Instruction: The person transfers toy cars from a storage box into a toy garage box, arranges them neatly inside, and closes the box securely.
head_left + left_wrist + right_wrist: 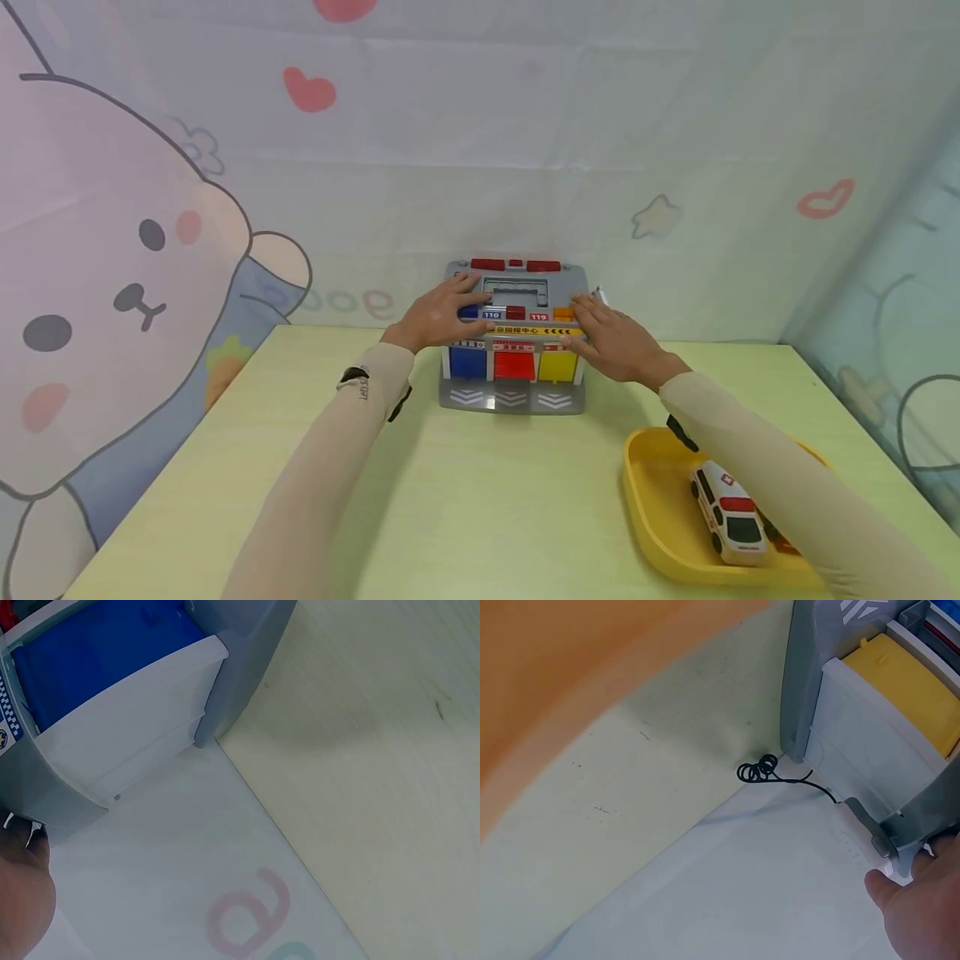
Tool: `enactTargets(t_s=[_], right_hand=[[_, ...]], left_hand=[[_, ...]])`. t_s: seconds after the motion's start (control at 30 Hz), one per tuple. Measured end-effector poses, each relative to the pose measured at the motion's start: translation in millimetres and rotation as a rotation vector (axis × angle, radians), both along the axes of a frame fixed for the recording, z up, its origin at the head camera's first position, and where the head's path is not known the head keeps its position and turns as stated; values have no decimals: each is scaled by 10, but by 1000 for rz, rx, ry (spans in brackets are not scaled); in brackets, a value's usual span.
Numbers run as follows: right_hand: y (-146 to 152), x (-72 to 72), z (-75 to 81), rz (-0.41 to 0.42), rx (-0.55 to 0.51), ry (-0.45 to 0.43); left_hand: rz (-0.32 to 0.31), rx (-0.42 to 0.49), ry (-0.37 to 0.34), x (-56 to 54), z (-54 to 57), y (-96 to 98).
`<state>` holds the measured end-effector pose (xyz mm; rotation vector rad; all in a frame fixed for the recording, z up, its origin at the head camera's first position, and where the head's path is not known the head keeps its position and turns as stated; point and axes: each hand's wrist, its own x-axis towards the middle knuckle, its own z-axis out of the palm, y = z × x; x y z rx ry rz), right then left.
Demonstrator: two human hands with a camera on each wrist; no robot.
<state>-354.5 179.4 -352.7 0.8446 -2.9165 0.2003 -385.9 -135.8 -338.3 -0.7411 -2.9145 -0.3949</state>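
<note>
A grey toy rescue station (pixel 512 398) stands at the back of the table, with blue, red and yellow garage doors along its front and a folded handle in its roof. My left hand (pixel 442 312) lies over the roof's left edge with fingers spread and fairly straight. On the opposite edge, my right hand (pixel 622 342) rests with its fingers stretched onto the roof and the thumb near the yellow strip. A black coiled cord (pixel 761 771) runs to a small part on the station's right side. The left wrist view shows the blue door (pixel 112 656) close up.
Under my right forearm sits a yellow tray (pixel 637 500) holding a white toy ambulance (pixel 731 517) and another toy partly hidden by the sleeve. A printed cloth (pixel 480 183) hangs behind the pale green table (pixel 480 517).
</note>
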Motion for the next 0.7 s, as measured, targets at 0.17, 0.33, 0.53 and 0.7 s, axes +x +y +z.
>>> enactTargets(t_s=[0.17, 0.33, 0.53, 0.7], right_hand=[[-13, 3, 29, 25, 12, 7], [-41, 30, 78, 37, 6, 0], [-60, 37, 96, 36, 22, 9], [-48, 53, 102, 34, 26, 5]], left_hand=[[4, -6, 9, 8, -9, -13], [7, 3, 2, 39, -13, -48], [-10, 19, 11, 60, -11, -87], [-9, 6, 7, 59, -18, -67]])
